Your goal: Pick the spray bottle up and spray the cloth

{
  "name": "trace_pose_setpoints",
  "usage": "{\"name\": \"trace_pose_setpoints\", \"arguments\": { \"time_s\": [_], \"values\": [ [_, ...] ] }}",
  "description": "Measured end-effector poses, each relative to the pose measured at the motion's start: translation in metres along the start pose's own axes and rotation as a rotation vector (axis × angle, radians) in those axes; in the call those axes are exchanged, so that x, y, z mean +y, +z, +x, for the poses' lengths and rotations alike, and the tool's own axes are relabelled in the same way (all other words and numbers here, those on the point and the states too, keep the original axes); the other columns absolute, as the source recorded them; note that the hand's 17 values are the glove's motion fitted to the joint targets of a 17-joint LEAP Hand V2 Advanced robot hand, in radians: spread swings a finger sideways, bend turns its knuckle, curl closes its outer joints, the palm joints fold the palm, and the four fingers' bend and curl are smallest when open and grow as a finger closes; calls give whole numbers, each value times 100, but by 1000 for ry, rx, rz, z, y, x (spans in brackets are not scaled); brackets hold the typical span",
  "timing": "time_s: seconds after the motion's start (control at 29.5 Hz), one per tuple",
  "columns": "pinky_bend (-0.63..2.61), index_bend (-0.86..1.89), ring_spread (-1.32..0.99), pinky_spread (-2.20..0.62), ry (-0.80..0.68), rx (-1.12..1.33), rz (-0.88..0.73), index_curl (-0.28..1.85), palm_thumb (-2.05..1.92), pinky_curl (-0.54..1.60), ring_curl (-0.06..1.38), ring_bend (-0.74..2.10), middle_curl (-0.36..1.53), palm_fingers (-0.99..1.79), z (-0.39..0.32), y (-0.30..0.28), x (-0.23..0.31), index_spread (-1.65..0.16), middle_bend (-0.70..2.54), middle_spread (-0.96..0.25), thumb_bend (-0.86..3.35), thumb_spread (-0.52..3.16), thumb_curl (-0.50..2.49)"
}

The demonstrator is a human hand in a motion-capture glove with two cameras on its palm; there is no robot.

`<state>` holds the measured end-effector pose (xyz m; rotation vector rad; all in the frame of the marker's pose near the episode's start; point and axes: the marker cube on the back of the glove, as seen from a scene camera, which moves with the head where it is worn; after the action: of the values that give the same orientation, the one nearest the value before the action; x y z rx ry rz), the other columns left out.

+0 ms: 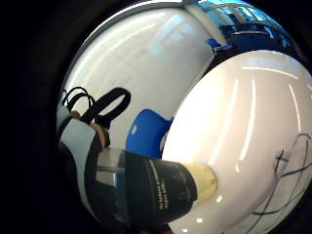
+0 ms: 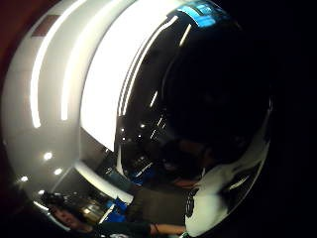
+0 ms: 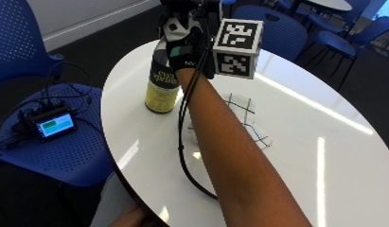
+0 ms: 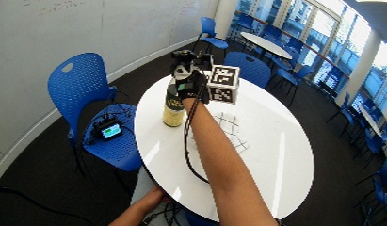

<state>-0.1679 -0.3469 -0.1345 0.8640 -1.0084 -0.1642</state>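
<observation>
Gripping the upper part of the spray bottle (image 3: pixel 161 90), the gloved right hand (image 3: pixel 184 52) had its fingers curled round the bottle's neck, while the bottle's base stood upright on the white round counter (image 3: pixel 320 142). Below the hand, the bottle showed a dark label band over a yellow lower body. Beside the forearm, nearer the person than the bottle, lay the white cloth (image 3: pixel 241 118) with dark grid lines, flat on the counter. Beyond the counter's edge stood a blue chair (image 3: pixel 49 127) carrying a small screen (image 3: pixel 54 125).
</observation>
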Motion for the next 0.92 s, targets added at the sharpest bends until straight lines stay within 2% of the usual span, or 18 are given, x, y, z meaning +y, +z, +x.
{"name": "trace_pose_setpoints", "arguments": {
  "time_s": [0.44,0.92],
  "values": [
    [43,32,-24,-28,-12,-4,140,58,91,39,45,60,52,138,-4,-58,-20,-30,62,-25,-3,47,80],
    [43,32,-25,-29,-12,5,83,58,90,39,44,60,52,138,-2,-35,-11,-31,62,-26,-3,46,80]
  ]
}}
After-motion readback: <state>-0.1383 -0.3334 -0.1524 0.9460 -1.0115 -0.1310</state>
